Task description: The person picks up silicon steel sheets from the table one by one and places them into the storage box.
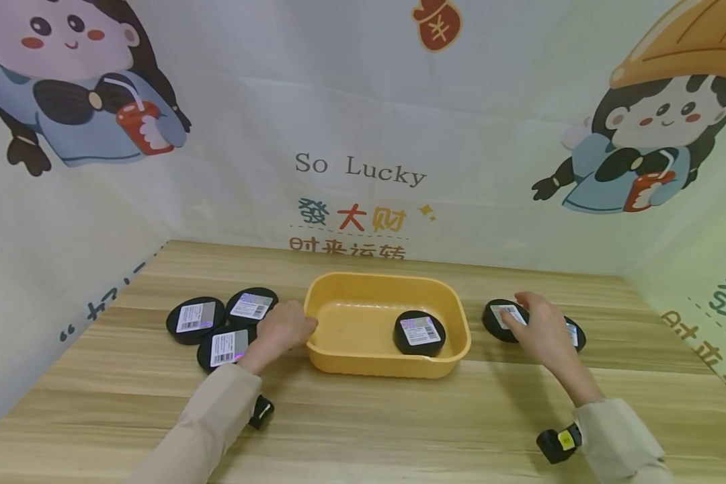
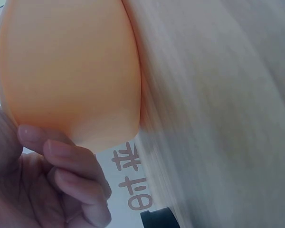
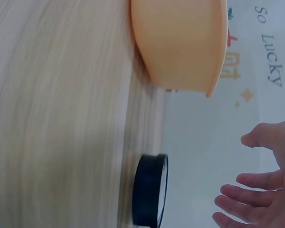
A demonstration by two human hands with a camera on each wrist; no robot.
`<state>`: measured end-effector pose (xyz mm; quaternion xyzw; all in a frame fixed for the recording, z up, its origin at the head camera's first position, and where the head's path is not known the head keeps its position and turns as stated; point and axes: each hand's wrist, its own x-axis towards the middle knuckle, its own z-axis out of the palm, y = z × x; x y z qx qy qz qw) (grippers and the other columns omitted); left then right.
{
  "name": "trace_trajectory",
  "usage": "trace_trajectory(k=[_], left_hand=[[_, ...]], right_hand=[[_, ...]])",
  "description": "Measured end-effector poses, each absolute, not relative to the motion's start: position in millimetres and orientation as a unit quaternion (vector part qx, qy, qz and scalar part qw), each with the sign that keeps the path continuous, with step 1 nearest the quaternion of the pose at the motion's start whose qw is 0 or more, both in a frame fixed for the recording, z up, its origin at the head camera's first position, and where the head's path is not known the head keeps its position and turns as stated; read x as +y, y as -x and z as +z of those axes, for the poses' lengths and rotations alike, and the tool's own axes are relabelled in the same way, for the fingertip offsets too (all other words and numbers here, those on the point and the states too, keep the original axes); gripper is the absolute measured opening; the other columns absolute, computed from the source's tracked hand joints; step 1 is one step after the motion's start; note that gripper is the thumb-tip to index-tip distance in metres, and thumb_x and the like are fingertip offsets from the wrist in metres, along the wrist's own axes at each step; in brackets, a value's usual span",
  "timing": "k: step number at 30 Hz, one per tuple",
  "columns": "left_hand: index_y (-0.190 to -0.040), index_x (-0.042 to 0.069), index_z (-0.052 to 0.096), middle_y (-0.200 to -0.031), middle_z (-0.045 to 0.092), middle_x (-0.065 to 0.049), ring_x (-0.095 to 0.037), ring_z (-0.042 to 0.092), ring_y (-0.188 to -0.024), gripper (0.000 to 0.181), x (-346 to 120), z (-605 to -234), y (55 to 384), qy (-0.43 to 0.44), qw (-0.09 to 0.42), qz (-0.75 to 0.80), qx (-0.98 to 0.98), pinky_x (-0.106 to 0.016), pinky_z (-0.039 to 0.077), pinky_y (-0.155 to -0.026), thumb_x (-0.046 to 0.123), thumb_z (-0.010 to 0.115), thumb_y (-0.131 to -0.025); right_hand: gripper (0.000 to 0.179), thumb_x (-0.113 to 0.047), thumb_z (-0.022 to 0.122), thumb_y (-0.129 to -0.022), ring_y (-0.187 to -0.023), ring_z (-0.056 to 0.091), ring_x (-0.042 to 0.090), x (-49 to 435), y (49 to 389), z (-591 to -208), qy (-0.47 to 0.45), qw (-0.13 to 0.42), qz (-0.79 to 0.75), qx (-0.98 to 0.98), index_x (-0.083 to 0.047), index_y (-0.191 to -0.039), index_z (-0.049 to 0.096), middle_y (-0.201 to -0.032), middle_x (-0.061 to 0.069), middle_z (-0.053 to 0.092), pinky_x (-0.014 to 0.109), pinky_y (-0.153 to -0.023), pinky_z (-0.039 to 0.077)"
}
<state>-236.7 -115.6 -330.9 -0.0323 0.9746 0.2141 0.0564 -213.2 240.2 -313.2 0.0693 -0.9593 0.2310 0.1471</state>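
Observation:
A yellow plastic bin (image 1: 339, 363) stands mid-table with one round black tin (image 1: 420, 333) inside, its white label facing up. My left hand (image 1: 287, 327) pinches the bin's left rim between thumb and curled fingers, as the left wrist view also shows. Over on the right, my right hand (image 1: 544, 329) hovers above another labelled black tin (image 1: 499, 319), fingers spread and apart from it. In the right wrist view that hand (image 3: 263, 178) holds nothing, with the black tin (image 3: 149, 190) below. A further tin (image 1: 575, 333) is partly hidden behind the hand.
Several black tins lie together left of the bin, among them one at the far left (image 1: 195, 320), one behind (image 1: 251, 306) and one in front (image 1: 225, 346). A printed cloth (image 1: 363, 134) hangs behind the wooden table (image 1: 363, 430).

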Motion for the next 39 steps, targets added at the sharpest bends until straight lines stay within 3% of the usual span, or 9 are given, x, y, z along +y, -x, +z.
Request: trace_trajectory(k=[8, 19, 29, 34, 39], left_hand=[[-0.064, 0.007, 0.051, -0.065, 0.051, -0.007, -0.019, 0.048, -0.058, 0.023, -115, -331, 238, 0.034, 0.057, 0.213, 0.975, -0.029, 0.036, -0.047, 0.023, 0.046, -0.080], [-0.067, 0.006, 0.053, -0.068, 0.053, -0.009, -0.020, 0.049, -0.060, 0.022, -115, -332, 238, 0.036, 0.054, 0.212, 0.975, -0.031, 0.037, -0.048, 0.023, 0.046, -0.080], [-0.067, 0.006, 0.053, -0.069, 0.053, -0.009, -0.020, 0.049, -0.061, 0.023, -116, -332, 238, 0.038, 0.050, 0.209, 0.976, -0.032, 0.037, -0.048, 0.023, 0.047, -0.079], [-0.067, 0.006, 0.053, -0.069, 0.053, -0.009, -0.020, 0.049, -0.061, 0.022, -116, -333, 238, 0.040, 0.055, 0.215, 0.974, -0.031, 0.037, -0.048, 0.023, 0.047, -0.079], [-0.065, 0.007, 0.052, -0.067, 0.053, -0.008, -0.019, 0.049, -0.060, 0.022, -116, -333, 238, 0.040, 0.055, 0.216, 0.974, -0.030, 0.036, -0.048, 0.023, 0.047, -0.080]], right_hand=[[0.045, -0.016, 0.052, -0.087, -0.099, 0.048, 0.048, 257, 214, -322, -0.053, 0.146, 0.215, -0.964, 0.018, -0.114, 0.045, -0.110, 0.036, 0.049, 0.054, -0.078, 0.041], [0.047, -0.015, 0.054, -0.085, -0.101, 0.044, 0.051, 282, 218, -335, -0.026, 0.152, 0.222, -0.963, 0.022, -0.112, 0.044, -0.109, 0.040, 0.046, 0.055, -0.083, 0.037], [0.060, -0.023, 0.055, -0.085, -0.101, 0.040, 0.056, 301, 219, -341, -0.006, 0.137, 0.208, -0.968, 0.026, -0.115, 0.036, -0.112, 0.045, 0.040, 0.058, -0.084, 0.034], [0.065, -0.028, 0.060, -0.081, -0.088, 0.048, 0.051, 309, 220, -346, 0.003, 0.134, 0.202, -0.970, 0.025, -0.111, 0.039, -0.100, 0.043, 0.047, 0.053, -0.074, 0.040], [0.078, -0.039, 0.063, -0.077, -0.080, 0.050, 0.045, 315, 221, -346, 0.018, 0.084, 0.194, -0.977, 0.027, -0.108, 0.036, -0.091, 0.041, 0.048, 0.048, -0.068, 0.042]])
